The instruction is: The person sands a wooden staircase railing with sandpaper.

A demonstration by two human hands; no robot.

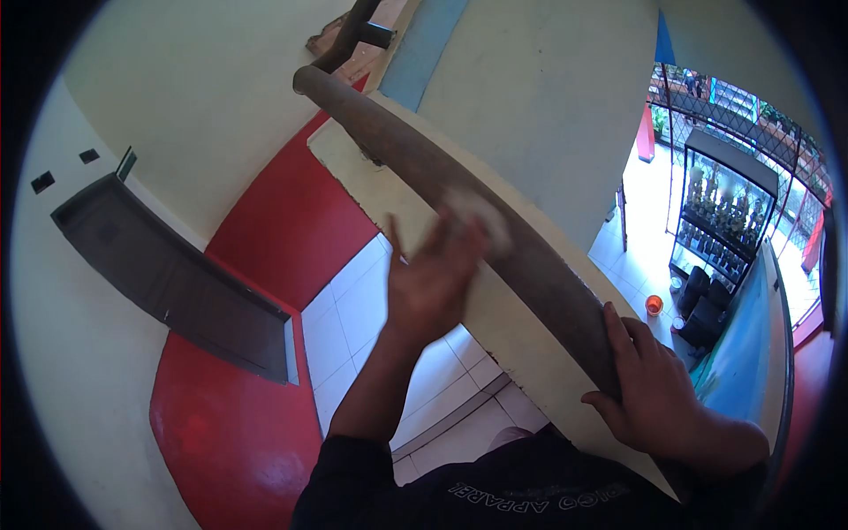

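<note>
Pale tiled floor (pixel 349 322) and a red lower wall (pixel 300 199) lie beyond the cream low wall (pixel 512 327) before me. Along its top, parallel to its long edges, runs the brown handrail (pixel 548 278), slightly curved, its long axis slanting from upper left, where it bends, to lower right beside me. Off right, a glass cabinet (pixel 724 212) holds rows of what look like trophies; near it sits an orange bucket (pixel 654 306), contents too small to tell. Blurred, my left hand (pixel 428 287) holds a pale pad (pixel 484 221) against the handrail midway; my right hand (pixel 654 393) clasps its near end, thumb and fingers astride.
</note>
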